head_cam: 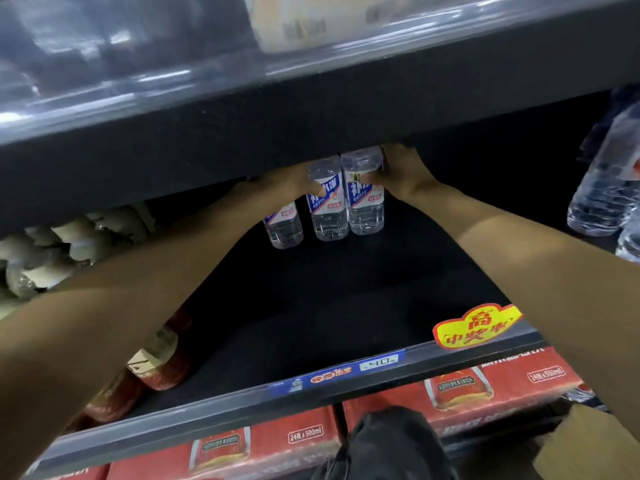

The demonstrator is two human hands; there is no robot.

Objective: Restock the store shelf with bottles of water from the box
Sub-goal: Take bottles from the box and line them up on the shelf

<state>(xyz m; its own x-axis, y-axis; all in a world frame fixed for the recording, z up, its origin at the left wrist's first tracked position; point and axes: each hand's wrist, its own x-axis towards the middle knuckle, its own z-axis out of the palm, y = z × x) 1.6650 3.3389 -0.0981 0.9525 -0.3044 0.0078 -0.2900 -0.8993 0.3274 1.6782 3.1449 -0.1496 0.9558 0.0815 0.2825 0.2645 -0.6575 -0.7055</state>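
Three clear water bottles with blue and white labels stand at the back of the dark shelf (311,306). My left hand (291,183) grips the middle bottle (327,206), thumb across its label. My right hand (401,171) holds the right bottle (365,199) near its top. The left bottle (284,226) stands partly behind my left wrist. The bottle caps and my fingertips are hidden by the shelf above (311,126). The cardboard box (588,441) shows only as a corner at the lower right.
Clear water bottles (602,188) stand at the right of the shelf. Red-capped bottles (162,362) and pale packaged goods (52,251) fill the left. A price strip (339,374) and a yellow tag (474,327) line the front edge. Red cartons (485,386) sit below.
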